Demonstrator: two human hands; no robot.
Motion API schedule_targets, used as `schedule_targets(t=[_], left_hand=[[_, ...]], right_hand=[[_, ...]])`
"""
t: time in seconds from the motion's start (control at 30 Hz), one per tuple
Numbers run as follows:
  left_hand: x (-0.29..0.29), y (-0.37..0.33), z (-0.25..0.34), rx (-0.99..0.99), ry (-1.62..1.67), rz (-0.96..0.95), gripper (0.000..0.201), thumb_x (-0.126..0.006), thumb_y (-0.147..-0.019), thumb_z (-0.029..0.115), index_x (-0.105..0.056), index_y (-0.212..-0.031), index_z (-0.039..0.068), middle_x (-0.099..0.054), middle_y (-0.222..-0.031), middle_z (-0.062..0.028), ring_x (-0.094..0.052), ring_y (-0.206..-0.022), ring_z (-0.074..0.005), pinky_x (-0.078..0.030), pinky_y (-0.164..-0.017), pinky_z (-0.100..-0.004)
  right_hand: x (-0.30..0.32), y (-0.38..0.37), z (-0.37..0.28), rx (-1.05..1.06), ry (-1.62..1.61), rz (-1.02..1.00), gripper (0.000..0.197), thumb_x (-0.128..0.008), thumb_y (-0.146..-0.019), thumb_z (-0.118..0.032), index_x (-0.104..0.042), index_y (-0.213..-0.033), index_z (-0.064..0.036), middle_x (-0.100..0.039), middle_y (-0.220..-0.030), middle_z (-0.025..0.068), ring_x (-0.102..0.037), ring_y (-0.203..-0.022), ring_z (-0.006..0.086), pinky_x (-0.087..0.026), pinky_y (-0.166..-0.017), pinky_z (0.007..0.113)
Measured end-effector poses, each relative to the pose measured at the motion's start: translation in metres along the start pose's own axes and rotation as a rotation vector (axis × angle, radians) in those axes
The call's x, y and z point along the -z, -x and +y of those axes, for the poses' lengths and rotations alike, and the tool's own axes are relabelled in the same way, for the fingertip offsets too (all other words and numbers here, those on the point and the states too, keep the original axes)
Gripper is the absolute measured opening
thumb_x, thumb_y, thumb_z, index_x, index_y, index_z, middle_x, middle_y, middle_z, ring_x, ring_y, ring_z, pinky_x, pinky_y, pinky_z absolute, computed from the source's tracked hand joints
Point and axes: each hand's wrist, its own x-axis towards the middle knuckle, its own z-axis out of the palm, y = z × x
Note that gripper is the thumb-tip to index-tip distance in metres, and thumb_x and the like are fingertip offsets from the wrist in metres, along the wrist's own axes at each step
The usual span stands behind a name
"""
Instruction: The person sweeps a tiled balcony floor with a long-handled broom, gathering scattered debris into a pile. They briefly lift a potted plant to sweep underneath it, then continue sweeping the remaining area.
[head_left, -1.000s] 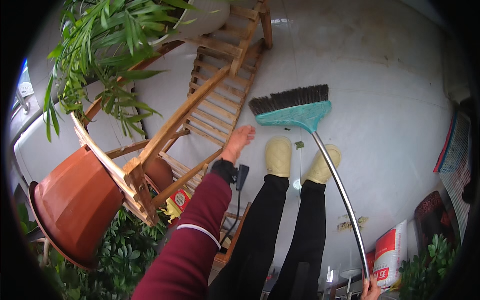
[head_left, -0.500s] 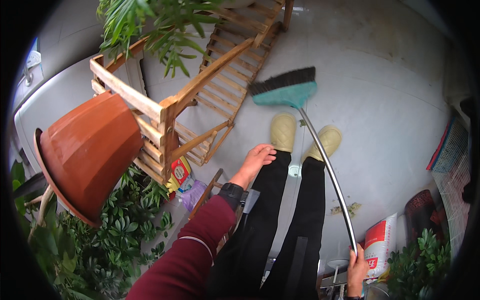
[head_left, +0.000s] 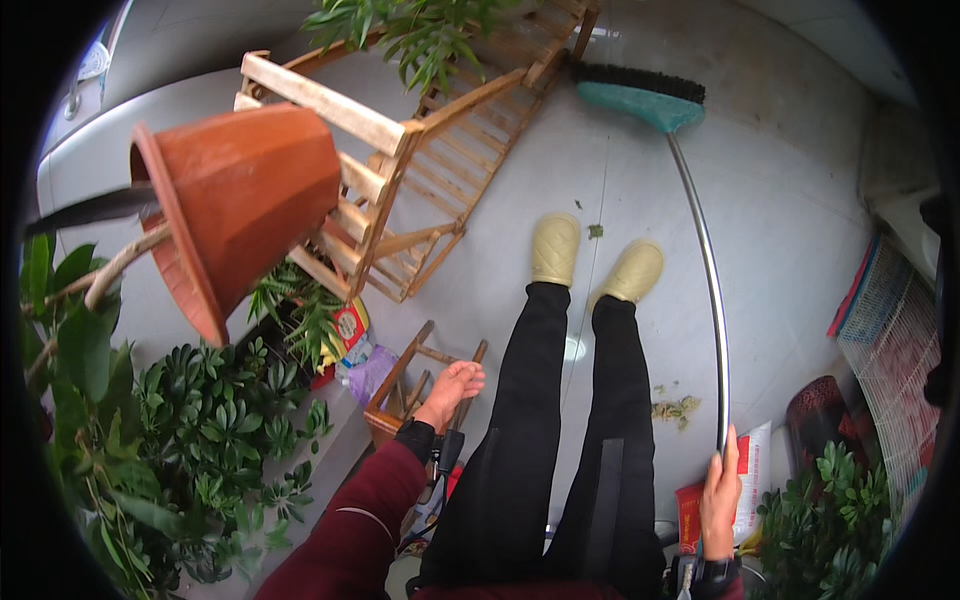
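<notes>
My right hand [head_left: 720, 500] is closed round the metal handle of a broom [head_left: 712, 290] at the lower right. The broom's teal head [head_left: 640, 103] with dark bristles rests on the floor beyond my feet. My left hand [head_left: 452, 394] hangs empty, its fingers loosely bent and a little apart, by a wooden stool [head_left: 390, 412]. Below my black trousers show two pale yellow slippers [head_left: 556, 250]. Small green scraps [head_left: 596, 231] lie ahead of the slippers, and a patch of plant debris [head_left: 676, 410] lies between my right leg and the broom handle.
A wooden slatted plant stand [head_left: 385, 150] with an orange-brown pot [head_left: 245, 200] stands at the left. Leafy plants [head_left: 215, 420] fill the lower left. Right of the broom are a shrub [head_left: 830, 510], a red-and-white sack [head_left: 752, 480] and a white wire rack [head_left: 895, 370].
The broom head has moved away from my feet and to the right. My left hand has drawn back leftward, toward the stool. My right hand still holds the handle, and the view has shifted.
</notes>
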Motion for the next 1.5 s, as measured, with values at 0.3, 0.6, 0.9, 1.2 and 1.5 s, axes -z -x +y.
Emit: schedule_targets(t=[0.3,0.6,0.9,1.2,1.5], left_hand=[[-0.01,0.013,-0.021,-0.057,0.014,-0.076,0.023,-0.045,-0.094,0.023,-0.055,-0.108,0.007,-0.06,-0.101,-0.004,-0.059,-0.085,-0.0116,-0.047,-0.077,-0.0249],[0.043,0.004,-0.057,-0.156,-0.026,-0.115,0.022,-0.046,-0.093,0.021,-0.056,-0.106,0.006,-0.061,-0.099,-0.0054,-0.059,-0.082,-0.0128,-0.047,-0.073,-0.0244],[0.146,0.024,-0.103,-0.219,-0.073,-0.012,0.021,-0.048,-0.092,0.023,-0.056,-0.102,0.007,-0.062,-0.096,-0.0058,-0.06,-0.08,-0.014,-0.047,-0.071,-0.0269],[0.13,0.04,-0.177,-0.121,-0.069,-0.08,0.019,-0.046,-0.093,0.021,-0.055,-0.103,0.007,-0.061,-0.096,-0.0052,-0.059,-0.081,-0.013,-0.048,-0.072,-0.0251],[0.109,0.056,-0.247,-0.16,-0.039,-0.047,0.02,-0.047,-0.092,0.02,-0.056,-0.105,0.007,-0.062,-0.096,-0.0054,-0.06,-0.079,-0.0125,-0.048,-0.07,-0.0241]], right_hand=[[-0.043,0.025,-0.003,0.025,0.149,-0.237,0.055,-0.049,-0.09,-0.018,-0.025,-0.14,-0.027,-0.051,-0.054,0.0206,-0.054,-0.056,0.0412,-0.04,-0.052,0.049],[-0.085,0.09,0.011,0.193,0.453,-0.202,0.052,-0.052,-0.087,-0.018,-0.034,-0.135,-0.0275,-0.059,-0.065,0.0173,-0.058,-0.061,0.0373,-0.045,-0.056,0.047],[-0.068,0.185,0.037,0.08,-0.17,-0.09,0.044,-0.045,-0.091,-0.011,-0.039,-0.134,-0.0099,-0.051,-0.126,0.0154,-0.048,-0.117,0.0254,-0.035,-0.097,0.03],[-0.16,0.046,0.039,0.102,-0.378,0.105,0.046,-0.041,-0.093,-0.018,-0.031,-0.137,-0.0161,-0.048,-0.108,0.0145,-0.051,-0.089,0.026,-0.04,-0.075,0.035],[-0.171,0.225,0.211,0.074,-0.127,-0.147,0.046,-0.044,-0.089,-0.01,-0.035,-0.135,-0.0077,-0.047,-0.129,0.0138,-0.046,-0.12,0.0242,-0.035,-0.098,0.032]])
